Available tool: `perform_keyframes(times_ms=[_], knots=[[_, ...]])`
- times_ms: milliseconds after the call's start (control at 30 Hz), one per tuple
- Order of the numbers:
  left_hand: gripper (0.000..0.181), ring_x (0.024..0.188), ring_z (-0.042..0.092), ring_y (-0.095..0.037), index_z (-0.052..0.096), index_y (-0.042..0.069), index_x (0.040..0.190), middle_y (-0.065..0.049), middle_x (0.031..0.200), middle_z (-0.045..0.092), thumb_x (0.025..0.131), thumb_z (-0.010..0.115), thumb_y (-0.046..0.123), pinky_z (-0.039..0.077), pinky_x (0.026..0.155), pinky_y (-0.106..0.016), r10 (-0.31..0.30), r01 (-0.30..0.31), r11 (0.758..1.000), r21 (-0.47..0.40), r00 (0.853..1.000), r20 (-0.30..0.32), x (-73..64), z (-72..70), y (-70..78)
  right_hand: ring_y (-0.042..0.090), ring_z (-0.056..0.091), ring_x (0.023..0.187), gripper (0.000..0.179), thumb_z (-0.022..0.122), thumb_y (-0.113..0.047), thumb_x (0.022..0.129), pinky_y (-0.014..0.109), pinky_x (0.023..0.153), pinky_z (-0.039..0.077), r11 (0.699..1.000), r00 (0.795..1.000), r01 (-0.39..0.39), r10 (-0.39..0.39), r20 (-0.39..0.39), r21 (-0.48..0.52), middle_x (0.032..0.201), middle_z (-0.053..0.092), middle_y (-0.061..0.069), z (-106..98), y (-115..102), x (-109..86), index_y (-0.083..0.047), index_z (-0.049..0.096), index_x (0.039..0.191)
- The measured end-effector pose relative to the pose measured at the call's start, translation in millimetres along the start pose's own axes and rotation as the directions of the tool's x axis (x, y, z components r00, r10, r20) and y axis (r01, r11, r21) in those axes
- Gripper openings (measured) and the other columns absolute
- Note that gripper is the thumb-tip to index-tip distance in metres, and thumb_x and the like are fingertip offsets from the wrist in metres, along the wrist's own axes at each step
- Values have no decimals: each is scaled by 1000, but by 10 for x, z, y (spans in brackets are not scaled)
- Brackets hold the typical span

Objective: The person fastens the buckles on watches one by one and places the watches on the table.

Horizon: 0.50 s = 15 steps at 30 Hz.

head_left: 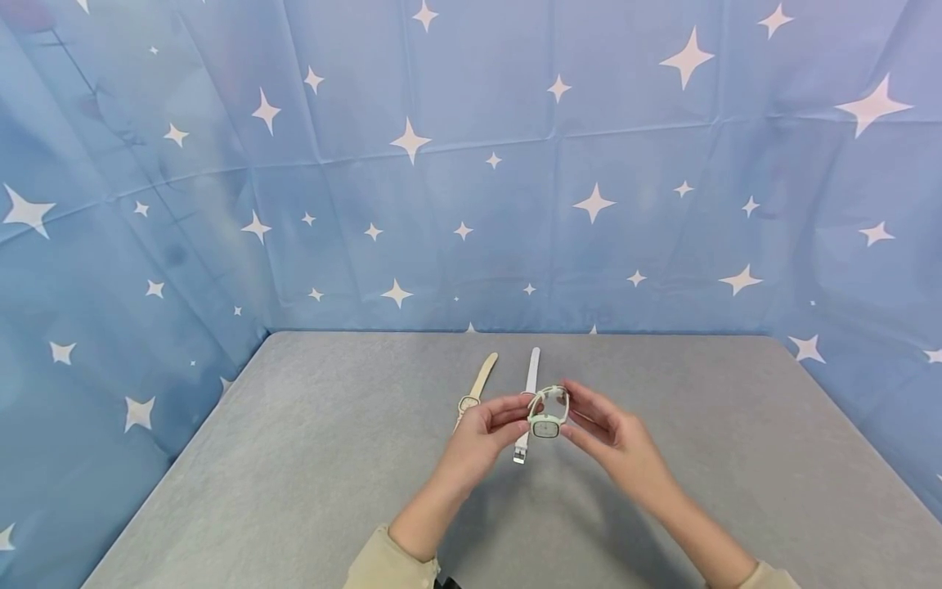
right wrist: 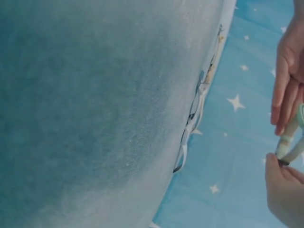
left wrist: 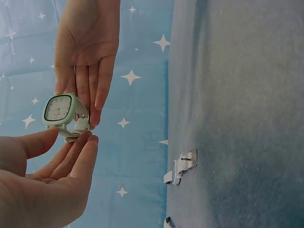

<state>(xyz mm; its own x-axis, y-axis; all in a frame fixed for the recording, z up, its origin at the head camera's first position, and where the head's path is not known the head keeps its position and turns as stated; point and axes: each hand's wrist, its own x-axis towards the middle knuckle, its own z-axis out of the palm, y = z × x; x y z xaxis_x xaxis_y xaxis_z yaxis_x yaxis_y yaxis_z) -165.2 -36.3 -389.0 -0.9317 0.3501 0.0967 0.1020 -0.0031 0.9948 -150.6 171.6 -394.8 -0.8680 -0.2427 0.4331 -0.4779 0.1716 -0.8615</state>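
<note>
A pale green wristwatch (head_left: pixel 545 428) with a squarish dial is held up over the table, its strap fastened into a loop. My left hand (head_left: pixel 478 442) pinches it from the left, thumb by the case and fingers at the strap. From the other side my right hand (head_left: pixel 618 438) holds it, thumb near the case edge and fingers behind the band. In the left wrist view the watch (left wrist: pixel 59 108) shows its dial and buckle between both hands. Only part of the watch (right wrist: pixel 288 140) shows at the edge of the right wrist view.
A white watch (head_left: pixel 533 368) lies stretched out on the grey table (head_left: pixel 294 458), partly behind the hands. Left of it lies a cream watch (head_left: pixel 482 376), its lower end hidden by the left hand. A blue star-patterned cloth (head_left: pixel 515 245) hangs behind the table.
</note>
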Motion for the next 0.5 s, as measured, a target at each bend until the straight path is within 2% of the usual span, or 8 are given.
perform_keyframes(times_ms=[167, 367, 500], knots=[[34, 120, 64, -34, 61, -8, 128, -26, 126, 66, 97, 62, 6, 54, 99, -30, 6, -6, 1000, 21, 1000, -20, 1, -2, -7, -8, 57, 120, 49, 61, 2, 95, 11, 95, 49, 999, 999, -38, 37, 38, 22, 135, 53, 38, -28, -5, -4, 15, 44, 140], [33, 116, 66, -32, 63, -10, 123, -28, 122, 67, 95, 65, 7, 55, 97, -29, 2, -2, 1000, 11, 1000, -30, 14, -8, -10, -7, 60, 116, 48, 60, -8, 99, 11, 93, 50, 984, 983, -172, 169, 69, 40, 136, 56, 33, -63, -54, -5, 12, 47, 140], [32, 115, 67, -31, 64, -9, 122, -26, 122, 68, 95, 65, 8, 55, 96, -29, -3, 4, 1000, 24, 1000, -26, 36, -14, -2, -7, 59, 116, 49, 60, -11, 99, 12, 93, 50, 976, 975, -211, 207, 83, 46, 139, 55, 31, -89, -72, 3, 10, 47, 142]])
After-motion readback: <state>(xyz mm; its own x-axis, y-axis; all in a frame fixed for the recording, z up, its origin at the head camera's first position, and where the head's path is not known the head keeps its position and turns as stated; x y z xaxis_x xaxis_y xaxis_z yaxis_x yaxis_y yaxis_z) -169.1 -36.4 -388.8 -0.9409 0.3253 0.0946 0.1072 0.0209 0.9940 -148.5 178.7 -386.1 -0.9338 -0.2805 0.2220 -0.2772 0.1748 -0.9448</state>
